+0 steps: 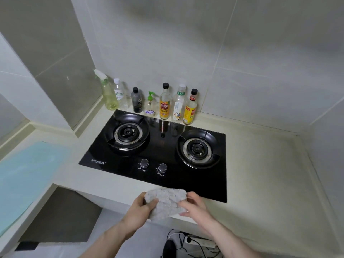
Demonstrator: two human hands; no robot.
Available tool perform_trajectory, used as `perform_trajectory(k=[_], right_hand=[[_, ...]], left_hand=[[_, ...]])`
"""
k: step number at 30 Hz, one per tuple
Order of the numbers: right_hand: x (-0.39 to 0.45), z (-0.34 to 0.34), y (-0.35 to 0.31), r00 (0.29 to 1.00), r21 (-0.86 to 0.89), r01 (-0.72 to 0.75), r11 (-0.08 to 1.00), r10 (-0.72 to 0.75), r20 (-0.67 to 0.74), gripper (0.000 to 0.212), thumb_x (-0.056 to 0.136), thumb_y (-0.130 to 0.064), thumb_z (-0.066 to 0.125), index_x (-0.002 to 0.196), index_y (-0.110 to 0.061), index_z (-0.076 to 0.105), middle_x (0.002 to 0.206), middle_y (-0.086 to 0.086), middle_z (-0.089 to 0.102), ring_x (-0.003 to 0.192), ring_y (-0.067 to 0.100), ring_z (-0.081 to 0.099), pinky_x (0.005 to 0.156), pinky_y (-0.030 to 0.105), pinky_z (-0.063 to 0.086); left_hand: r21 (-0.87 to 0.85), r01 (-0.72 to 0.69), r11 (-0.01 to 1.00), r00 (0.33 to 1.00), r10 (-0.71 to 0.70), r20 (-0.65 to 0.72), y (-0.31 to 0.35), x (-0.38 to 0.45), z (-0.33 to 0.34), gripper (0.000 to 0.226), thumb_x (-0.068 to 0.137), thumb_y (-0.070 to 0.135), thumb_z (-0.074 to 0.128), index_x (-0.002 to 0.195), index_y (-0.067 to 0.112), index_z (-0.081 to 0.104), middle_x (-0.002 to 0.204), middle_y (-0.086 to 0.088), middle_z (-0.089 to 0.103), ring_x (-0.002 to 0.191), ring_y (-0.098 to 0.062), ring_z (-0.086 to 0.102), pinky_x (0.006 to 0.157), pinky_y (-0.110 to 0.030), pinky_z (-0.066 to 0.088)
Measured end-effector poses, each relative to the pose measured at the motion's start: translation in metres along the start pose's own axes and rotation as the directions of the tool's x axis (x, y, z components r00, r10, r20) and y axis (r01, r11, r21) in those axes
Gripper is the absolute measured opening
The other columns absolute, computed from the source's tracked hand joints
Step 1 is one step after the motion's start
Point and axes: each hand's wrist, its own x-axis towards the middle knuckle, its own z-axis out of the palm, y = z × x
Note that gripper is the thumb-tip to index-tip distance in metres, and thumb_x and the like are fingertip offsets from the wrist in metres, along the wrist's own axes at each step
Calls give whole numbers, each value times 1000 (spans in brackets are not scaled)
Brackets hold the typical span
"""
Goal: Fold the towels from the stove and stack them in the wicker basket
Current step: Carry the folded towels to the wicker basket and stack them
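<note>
At tabletop front edge, left hand (138, 208) and right hand (195, 204) each have fingers curled onto a small grey towel (166, 202), folded or bunched, can't tell; stove (158, 151) bare of towels, wicker basket out of view, so stacking looks pending; seven part-filled bottles (164, 104) behind.

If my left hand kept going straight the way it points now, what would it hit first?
The left hand grips the gray towel and points forward and up-right. Beyond the towel, it would probably meet the stove's front edge first, near the knobs, though depth is unclear.
</note>
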Motion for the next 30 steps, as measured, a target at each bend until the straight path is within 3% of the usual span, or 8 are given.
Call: perform_trajectory(k=[6, 8, 10, 13, 19, 22, 24, 30], right_hand=[[-43, 47, -16, 991, 11, 107, 994, -106, -79, 36, 85, -17, 75, 118, -24, 61, 110, -2, 75, 99, 11, 73, 86, 39, 63], [-60, 67, -16, 983, -44, 162, 986, -165, -78, 34, 87, -17, 73, 117, -29, 62, 108, -5, 76, 99, 9, 72, 81, 33, 63], [-78, 89, -16, 976, -74, 198, 977, -204, -75, 32, 89, -15, 72, 116, -28, 63, 105, -5, 78, 98, 9, 73, 74, 26, 61], [-101, 125, -16, 973, -97, 225, 969, -229, -32, 29, 91, -13, 72, 117, -23, 64, 103, -2, 79, 95, 14, 75, 73, 28, 61], [-128, 220, -27, 951, -138, 296, 945, -279, 134, 28, 92, -5, 70, 116, -17, 66, 97, 4, 80, 87, 23, 75, 70, 32, 58], [-138, 275, -43, 925, -159, 331, 930, -287, 250, 30, 91, -4, 71, 118, -17, 66, 95, 8, 80, 84, 22, 74, 70, 33, 57], [-145, 314, -57, 895, -168, 358, 918, -286, 343, 31, 91, -5, 71, 118, -19, 66, 97, 6, 80, 88, 24, 75, 72, 32, 56], [-152, 443, -90, 777, -186, 428, 884, -255, 576, 31, 90, 6, 69, 115, -13, 66, 95, 11, 80, 74, 15, 72, 60, 22, 54]], left_hand=[[-118, -57, 991, 996, 49, -70, 8, -42, -41, 32, 90, 7, 73, 116, 18, 56, 106, -8, 76, 92, -26, 76, 92, -44, 59], [-142, -72, 987, 995, 62, -73, 6, -62, -57, 35, 90, 3, 71, 117, 18, 54, 103, -7, 77, 90, -26, 76, 92, -43, 58], [-98, -118, 988, 991, 110, -78, 2, -85, -77, 32, 92, 4, 69, 116, 16, 52, 94, -5, 78, 85, -25, 75, 90, -42, 57], [-8, -208, 978, 972, 206, -116, -7, -120, -114, 29, 95, 9, 68, 114, 13, 47, 76, -3, 72, 72, -17, 65, 79, -34, 52], [129, -297, 946, 891, 323, -318, -38, -190, -202, 25, 96, 21, 67, 102, 17, 43, 73, -1, 46, 59, -11, 47, 61, -27, 45], [155, -344, 926, 829, 376, -413, -52, -224, -248, 22, 96, 13, 63, 95, 17, 42, 60, 15, 42, 54, -8, 38, 57, -20, 37], [151, -375, 915, 789, 401, -466, -59, -246, -282, 21, 95, 5, 61, 90, 14, 42, 57, 17, 37, 56, -7, 33, 55, -18, 33], [74, -405, 911, 657, 346, -670, -90, -301, -383, 20, 94, 3, 62, 87, 15, 48, 62, 9, 41, 61, -16, 33, 59, -29, 29]])
